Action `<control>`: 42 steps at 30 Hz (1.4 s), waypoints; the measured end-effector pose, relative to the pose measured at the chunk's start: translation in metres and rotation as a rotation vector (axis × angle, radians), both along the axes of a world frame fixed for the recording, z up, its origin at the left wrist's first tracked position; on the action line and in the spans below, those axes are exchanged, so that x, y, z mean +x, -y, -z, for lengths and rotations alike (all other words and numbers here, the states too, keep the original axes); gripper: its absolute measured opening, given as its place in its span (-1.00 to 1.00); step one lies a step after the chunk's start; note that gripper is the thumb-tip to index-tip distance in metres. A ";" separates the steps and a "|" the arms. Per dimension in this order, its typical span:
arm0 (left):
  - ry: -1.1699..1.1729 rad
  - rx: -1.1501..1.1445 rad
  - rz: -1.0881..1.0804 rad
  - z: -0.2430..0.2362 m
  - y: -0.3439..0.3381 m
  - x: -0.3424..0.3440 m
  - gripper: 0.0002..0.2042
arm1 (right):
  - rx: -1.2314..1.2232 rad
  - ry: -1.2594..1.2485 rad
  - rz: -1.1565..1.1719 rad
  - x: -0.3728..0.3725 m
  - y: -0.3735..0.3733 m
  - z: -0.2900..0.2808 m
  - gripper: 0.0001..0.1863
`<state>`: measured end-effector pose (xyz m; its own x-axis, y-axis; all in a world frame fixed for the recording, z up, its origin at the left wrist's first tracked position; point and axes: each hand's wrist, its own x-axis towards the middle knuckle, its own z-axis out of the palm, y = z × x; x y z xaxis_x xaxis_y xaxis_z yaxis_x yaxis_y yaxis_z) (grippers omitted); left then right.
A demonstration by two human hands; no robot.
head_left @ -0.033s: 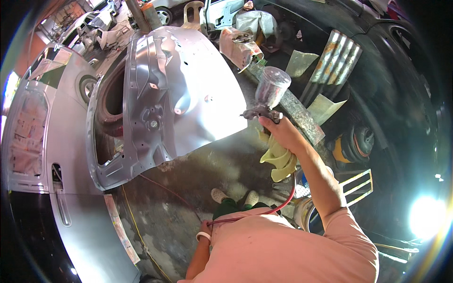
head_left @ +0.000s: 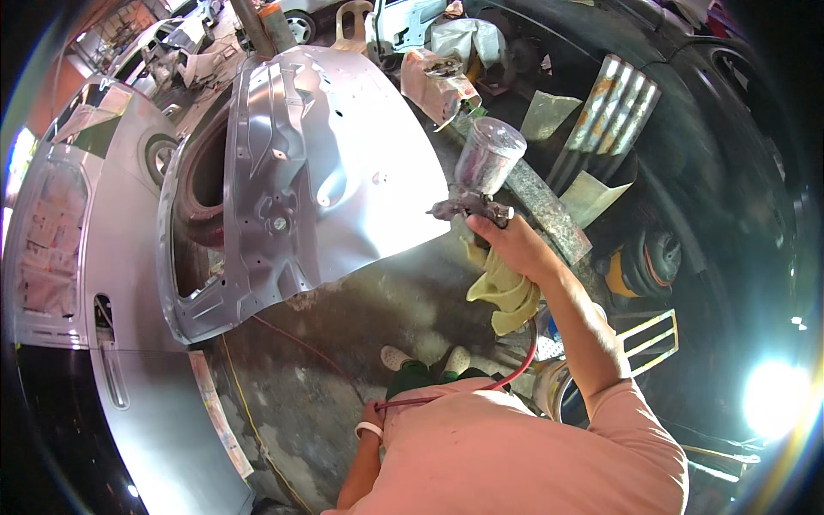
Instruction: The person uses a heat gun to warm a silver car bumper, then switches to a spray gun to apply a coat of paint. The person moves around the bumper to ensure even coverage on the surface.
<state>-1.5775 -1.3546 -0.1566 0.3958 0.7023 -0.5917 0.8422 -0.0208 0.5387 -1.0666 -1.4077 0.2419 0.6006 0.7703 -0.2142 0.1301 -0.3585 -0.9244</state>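
Note:
My right hand (head_left: 508,245) is closed round the grip of a spray gun (head_left: 472,206), held up with its nozzle pointing left. On top of the gun sits a clear cup (head_left: 491,156), smeared inside. A pale yellow cloth or glove-like piece (head_left: 506,296) hangs below that hand. The nozzle is close to the right edge of a silver car body panel (head_left: 343,180), apart from it as far as I can tell. Low by my waist, my left hand (head_left: 372,414) grips a red air hose (head_left: 506,378) that loops up toward the gun.
At the left stands a car body (head_left: 137,257) with paper masking over its window. A long speckled beam (head_left: 549,206), corrugated sheet metal (head_left: 605,120) and a black-and-yellow round machine (head_left: 644,262) lie to the right. A bright lamp (head_left: 777,399) glares at lower right. A yellow cord (head_left: 249,421) crosses the floor.
The spray gun and my right hand have shifted slightly left, toward the silver panel. My left hand stays on the hose.

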 end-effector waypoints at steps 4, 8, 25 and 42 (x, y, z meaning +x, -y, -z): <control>-0.017 0.070 0.052 -0.024 0.001 0.007 -0.68 | 0.334 -0.140 -0.096 -0.010 0.007 0.006 -0.53; 0.022 0.052 0.012 -0.036 0.004 0.003 -0.69 | 0.130 -0.135 -0.091 0.009 0.015 0.024 -0.50; -0.074 0.057 0.138 -0.082 0.000 0.041 -0.57 | 0.126 0.143 0.108 0.086 -0.069 0.054 -0.44; 0.250 -0.054 0.176 -0.123 -0.039 0.083 -0.66 | -0.050 0.245 0.292 0.165 -0.069 0.053 -0.46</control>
